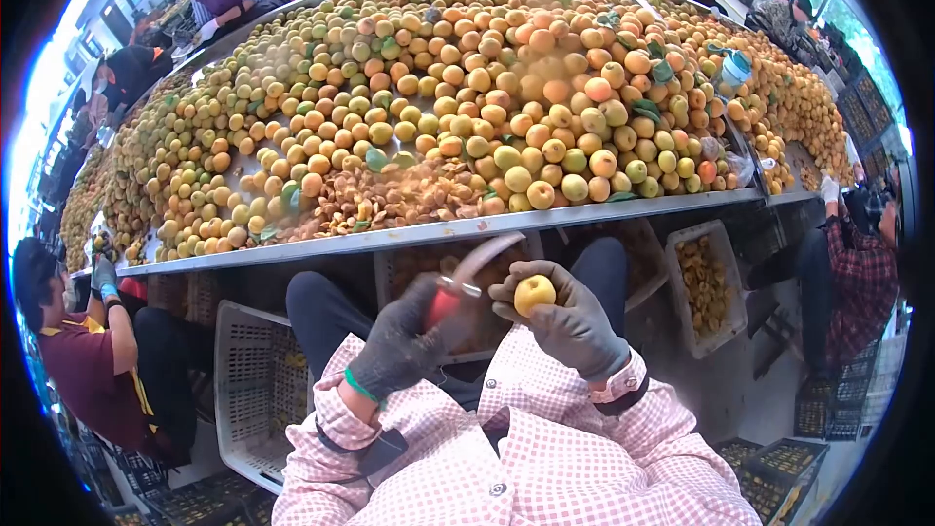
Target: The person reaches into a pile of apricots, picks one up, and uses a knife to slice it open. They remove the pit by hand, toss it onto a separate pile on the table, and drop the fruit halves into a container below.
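My left hand, in a dark work glove with a green band at the wrist, is closed around the red handle of a curved knife. Its blade slants up and to the right, near the table's front edge. Beside it, my right hand, also in a grey glove, grips a yellow apricot between thumb and fingers. The blade and this fruit look apart. Beyond both hands, a large heap of apricots covers the metal-edged table. A pile of brown pits lies at its front.
Below the table, a crate of cut fruit stands to the right. A white basket sits by my left leg. Co-workers sit on both sides, one in a maroon shirt and one in red plaid. Others line the far side.
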A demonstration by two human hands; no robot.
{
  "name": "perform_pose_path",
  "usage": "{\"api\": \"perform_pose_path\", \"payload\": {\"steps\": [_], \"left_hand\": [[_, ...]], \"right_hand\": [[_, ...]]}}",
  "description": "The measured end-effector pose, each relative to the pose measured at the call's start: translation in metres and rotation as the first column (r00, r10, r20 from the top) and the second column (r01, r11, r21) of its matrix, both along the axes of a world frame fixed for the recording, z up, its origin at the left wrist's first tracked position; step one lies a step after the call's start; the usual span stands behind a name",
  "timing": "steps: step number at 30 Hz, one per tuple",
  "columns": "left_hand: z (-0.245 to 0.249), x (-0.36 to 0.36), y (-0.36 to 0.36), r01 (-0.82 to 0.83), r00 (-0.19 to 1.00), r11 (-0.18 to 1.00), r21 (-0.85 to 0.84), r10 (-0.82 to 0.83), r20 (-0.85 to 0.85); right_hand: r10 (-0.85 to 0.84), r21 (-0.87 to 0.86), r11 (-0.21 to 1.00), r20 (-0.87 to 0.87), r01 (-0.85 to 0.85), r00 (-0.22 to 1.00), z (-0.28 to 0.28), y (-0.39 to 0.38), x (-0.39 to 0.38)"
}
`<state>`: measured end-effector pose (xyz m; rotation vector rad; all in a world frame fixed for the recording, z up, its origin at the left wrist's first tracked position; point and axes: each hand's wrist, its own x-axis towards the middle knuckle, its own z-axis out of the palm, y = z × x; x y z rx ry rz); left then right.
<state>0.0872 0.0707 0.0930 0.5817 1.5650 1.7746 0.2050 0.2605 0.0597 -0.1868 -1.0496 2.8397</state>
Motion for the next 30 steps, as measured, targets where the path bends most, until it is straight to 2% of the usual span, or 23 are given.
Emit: {"api": "perform_pose_path", "payload": {"steps": [1, 2, 3, 4, 5, 7, 9, 10, 12, 13, 15, 18, 20, 25, 28, 30], "left_hand": [[-0.005, 0.0, -0.003, 0.093, 0.974, 0.989, -0.115, -0.114, -0.194], [-0.008, 0.0, -0.006, 0.16, 0.899, 0.956, -0.246, -0.244, -0.364], [0.003, 0.002, -0.002, 0.027, 0.735, 0.943, -0.332, -0.243, -0.633], [0.003, 0.004, -0.001, 0.027, 0.734, 0.943, -0.333, -0.245, -0.633], [0.002, 0.008, -0.001, 0.013, 0.776, 0.943, -0.331, -0.218, -0.592], [-0.002, 0.013, -0.003, 0.0, 0.818, 0.944, -0.329, -0.189, -0.544], [-0.005, 0.018, -0.008, -0.083, 0.698, 0.925, -0.37, -0.211, -0.684], [-0.008, 0.02, -0.01, -0.083, 0.7, 0.925, -0.372, -0.211, -0.682], [-0.016, 0.022, -0.013, -0.154, 0.613, 0.907, -0.393, -0.224, -0.758], [-0.016, 0.024, -0.015, -0.153, 0.614, 0.906, -0.396, -0.227, -0.756], [-0.014, 0.027, -0.018, -0.183, 0.624, 0.869, -0.459, -0.258, -0.737], [-0.015, 0.032, -0.022, -0.216, 0.624, 0.874, -0.435, -0.219, -0.75], [-0.022, 0.032, -0.021, -0.223, 0.605, 0.881, -0.417, -0.21, -0.768], [-0.029, 0.033, -0.019, -0.221, 0.596, 0.896, -0.386, -0.189, -0.78], [-0.039, 0.033, -0.019, -0.163, 0.641, 0.88, -0.446, -0.249, -0.726], [-0.043, 0.031, -0.018, -0.09, 0.638, 0.917, -0.389, -0.247, -0.729]], "right_hand": [[0.059, 0.144, 0.988, -0.058, -0.05, 0.997, -0.005, 0.003, 0.0], [0.06, 0.14, 0.989, -0.06, -0.051, 0.996, -0.003, 0.001, -0.002], [0.003, 0.143, 0.99, -0.094, 0.01, 0.996, 0.002, -0.003, -0.002], [-0.054, 0.146, 0.987, -0.127, 0.072, 0.99, 0.005, -0.005, -0.004], [-0.093, 0.04, 0.994, -0.132, 0.099, 0.987, 0.005, -0.007, -0.006], [-0.053, 0.086, 0.994, -0.079, 0.06, 0.995, 0.009, -0.004, 0.0], [-0.011, 0.13, 0.991, -0.017, 0.013, 1.0, 0.006, -0.005, 0.003], [-0.009, 0.128, 0.992, -0.014, 0.011, 1.0, 0.005, -0.008, 0.004], [-0.112, 0.244, 0.959, -0.137, 0.143, 0.984, 0.011, -0.019, 0.001], [-0.124, 0.174, 0.975, -0.106, 0.141, 0.987, 0.02, -0.025, 0.001], [-0.134, 0.19, 0.97, -0.093, 0.15, 0.987, 0.023, -0.033, 0.0], [-0.151, 0.182, 0.97, -0.067, 0.161, 0.986, 0.022, -0.041, -0.002], [-0.18, 0.197, 0.959, -0.138, 0.205, 0.974, 0.02, -0.044, -0.003], [-0.219, 0.139, 0.964, -0.069, 0.227, 0.973, 0.018, -0.051, -0.004], [-0.21, 0.109, 0.971, -0.051, 0.214, 0.976, 0.009, -0.052, -0.002], [-0.185, 0.089, 0.978, -0.06, 0.19, 0.981, 0.006, -0.053, -0.002]]}}
